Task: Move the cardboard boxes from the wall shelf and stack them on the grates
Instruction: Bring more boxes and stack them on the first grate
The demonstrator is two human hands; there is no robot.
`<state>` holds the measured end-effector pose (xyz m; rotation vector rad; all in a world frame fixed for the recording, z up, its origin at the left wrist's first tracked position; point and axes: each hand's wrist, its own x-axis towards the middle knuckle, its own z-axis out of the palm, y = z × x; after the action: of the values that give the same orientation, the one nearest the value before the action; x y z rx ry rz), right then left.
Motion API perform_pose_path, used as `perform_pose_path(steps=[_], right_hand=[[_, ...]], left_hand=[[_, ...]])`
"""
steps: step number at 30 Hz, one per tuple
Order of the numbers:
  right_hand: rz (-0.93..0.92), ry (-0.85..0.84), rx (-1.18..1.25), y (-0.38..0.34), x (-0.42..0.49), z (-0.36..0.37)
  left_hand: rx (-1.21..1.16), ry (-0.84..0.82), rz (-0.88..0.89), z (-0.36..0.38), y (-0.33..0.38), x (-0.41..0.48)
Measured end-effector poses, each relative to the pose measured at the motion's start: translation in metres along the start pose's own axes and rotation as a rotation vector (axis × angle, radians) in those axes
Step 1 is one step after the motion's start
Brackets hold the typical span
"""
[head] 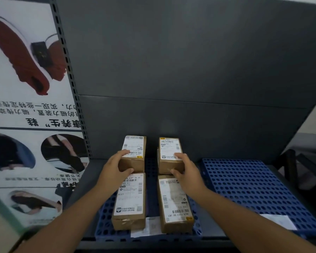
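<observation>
My left hand's fingers [123, 153] curl over the top of the far left box [135, 143], with the thumb pressed on its near end. My right hand's fingers [179, 155] grasp the far right box [169, 146] the same way. So both the left hand [115, 170] and the right hand [186, 173] are clamped on cardboard, one box each. I judge that this end-on grip lets me line each box up behind the one in front.

Both held boxes sit over the back of the left grate [105, 222], but I cannot tell whether they rest on it or hang just above. Nearer to me, the near left box [130, 199] and the near right box [175, 203] lie flat on that grate with their labels up. Each is end to end with the box I hold, and a gap runs between the two columns.

All four boxes are taped shut, so their contents are hidden. A paper slip [150, 228] pokes out between the near pair. The right grate [254, 189] lies just beside and carries only a white sheet [279, 221] at its near edge. A grey back panel [190, 61] rises behind, and a shoe poster [26, 88] hangs to the left.
</observation>
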<state>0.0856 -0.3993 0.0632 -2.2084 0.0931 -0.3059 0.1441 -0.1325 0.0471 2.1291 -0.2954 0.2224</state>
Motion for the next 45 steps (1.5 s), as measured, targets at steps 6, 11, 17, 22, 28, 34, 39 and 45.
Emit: perform_pose_path(steps=[6, 11, 17, 22, 28, 34, 39, 45], right_hand=[[0.013, 0.01, -0.004, 0.003, 0.01, 0.008], [0.013, -0.009, 0.027, 0.007, 0.009, 0.006], [-0.003, -0.001, 0.017, 0.006, -0.001, -0.008], [-0.038, -0.002, 0.03, 0.004, -0.024, -0.022], [-0.053, -0.112, 0.016, 0.002, -0.072, -0.03], [-0.073, -0.214, -0.036, 0.008, -0.117, -0.025], [-0.025, -0.286, -0.074, 0.019, -0.132, -0.016], [-0.055, -0.181, -0.098, 0.032, -0.132, -0.007]], left_hand=[[-0.014, -0.024, -0.001, 0.001, -0.005, 0.005], [-0.039, -0.022, -0.014, 0.003, -0.008, 0.002], [-0.087, -0.009, -0.026, -0.002, -0.008, -0.009], [-0.076, 0.043, -0.046, -0.01, -0.004, -0.034], [0.001, 0.071, -0.099, -0.015, 0.009, -0.083], [0.013, 0.001, -0.09, -0.006, 0.018, -0.126], [-0.007, -0.038, -0.089, 0.002, 0.013, -0.145], [0.036, -0.013, -0.111, 0.011, 0.003, -0.151]])
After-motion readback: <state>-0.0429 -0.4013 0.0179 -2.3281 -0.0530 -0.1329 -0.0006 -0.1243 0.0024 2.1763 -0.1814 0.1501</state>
